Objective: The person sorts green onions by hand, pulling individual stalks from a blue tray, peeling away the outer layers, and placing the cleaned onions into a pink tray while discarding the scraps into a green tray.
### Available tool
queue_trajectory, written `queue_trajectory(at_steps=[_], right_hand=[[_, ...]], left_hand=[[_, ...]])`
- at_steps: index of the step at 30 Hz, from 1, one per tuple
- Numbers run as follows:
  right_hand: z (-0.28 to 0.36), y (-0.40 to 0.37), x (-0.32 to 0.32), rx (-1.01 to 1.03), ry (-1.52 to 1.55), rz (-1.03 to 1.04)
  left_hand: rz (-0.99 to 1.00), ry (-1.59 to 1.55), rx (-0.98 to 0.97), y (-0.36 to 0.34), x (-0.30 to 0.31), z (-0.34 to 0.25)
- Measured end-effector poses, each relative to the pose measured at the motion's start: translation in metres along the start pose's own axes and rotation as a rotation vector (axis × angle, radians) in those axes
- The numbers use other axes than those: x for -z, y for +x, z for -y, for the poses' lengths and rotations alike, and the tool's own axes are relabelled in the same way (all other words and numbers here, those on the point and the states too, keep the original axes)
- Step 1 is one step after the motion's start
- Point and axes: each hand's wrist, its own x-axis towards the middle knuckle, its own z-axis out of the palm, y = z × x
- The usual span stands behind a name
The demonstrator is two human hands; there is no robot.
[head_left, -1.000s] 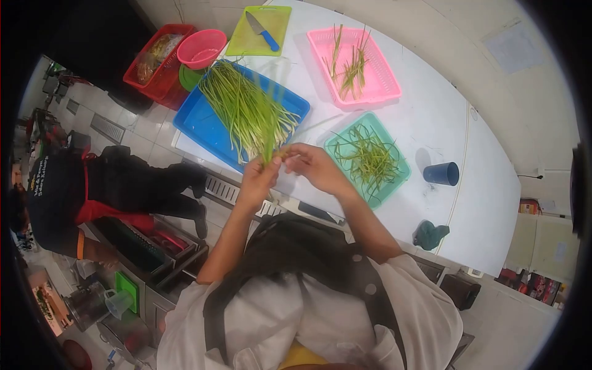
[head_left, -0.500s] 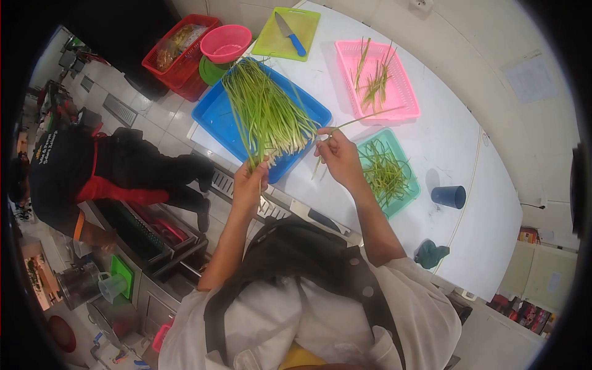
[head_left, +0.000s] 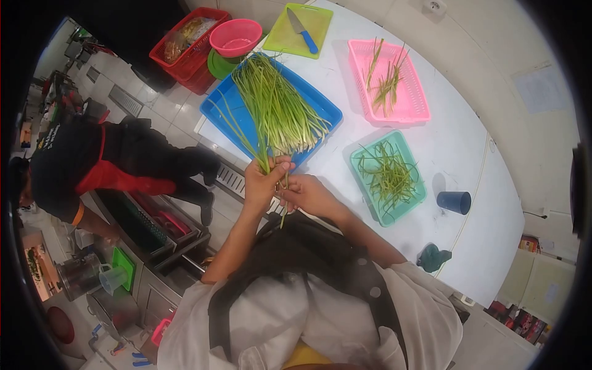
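Green stalks (head_left: pixel 262 154) are gripped in my left hand (head_left: pixel 264 180), at the near edge of the blue tray (head_left: pixel 216 112). Close beside it on the right, my right hand (head_left: pixel 308 195) has its fingers closed at the lower ends of these stalks; a thin piece hangs below. A large bunch of green onions (head_left: pixel 277 108) lies in the blue tray, white ends toward the right. Cut or torn green pieces (head_left: pixel 391 176) fill part of the mint tray (head_left: pixel 385 219). The pink basket (head_left: pixel 412 108) holds a few stalks.
A knife (head_left: pixel 302 31) rests on the green cutting board (head_left: pixel 281 38). A pink bowl (head_left: pixel 236 38) and red crate (head_left: pixel 161 55) stand beyond the blue tray. A blue cup (head_left: pixel 454 202) and dark green bundle (head_left: pixel 433 258) are on the right. Another person (head_left: pixel 123 160) stands at far left.
My right hand has moved left and down from beside the mint tray to my left hand. The long stalk it held out to the right is no longer seen there. The view has shifted slightly.
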Motion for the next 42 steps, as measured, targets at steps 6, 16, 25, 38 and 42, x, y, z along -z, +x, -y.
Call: queue_trajectory(at_steps=[6,16,25,38,42], right_hand=[[-0.005,-0.002,0.011,0.113,0.213,-0.171],[0.005,0.002,0.032,0.306,0.358,-0.492],[0.021,-0.012,0.065,0.25,0.188,-0.341],[0.012,-0.029,0.056,0.177,-0.141,-0.228],[0.022,-0.042,0.06,0.266,-0.411,-0.089]], left_hand=[[-0.107,-0.195,-0.056,0.0,-0.01,-0.006],[0.165,0.028,0.105,-0.005,0.005,0.009],[0.359,0.131,0.074,-0.01,0.017,-0.005],[0.266,0.62,0.033,-0.015,0.005,-0.014],[0.409,0.983,0.006,-0.016,0.009,-0.029]])
